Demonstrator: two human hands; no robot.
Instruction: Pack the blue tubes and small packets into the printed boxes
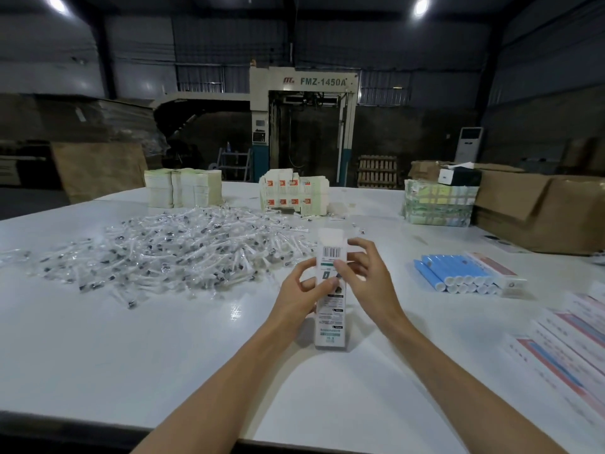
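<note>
A long white printed box [330, 317] with a barcode stands tilted on the white table [163, 348], its top flap open. My left hand [302, 293] grips its left side, thumb across the front. On the box's right side rests my right hand [366, 273], fingertips near the upper edge. A row of blue tubes [453, 273] with white caps lies to the right. A big heap of small clear packets [170, 253] spreads over the table's left half.
Stacks of flat cartons [183, 188] and red-marked boxes [293, 194] stand at the back. A bundled stack [438, 204] and brown cardboard boxes [540, 211] sit at the right. Flat printed boxes [563, 342] lie along the right edge. A finished box [494, 270] lies beside the tubes.
</note>
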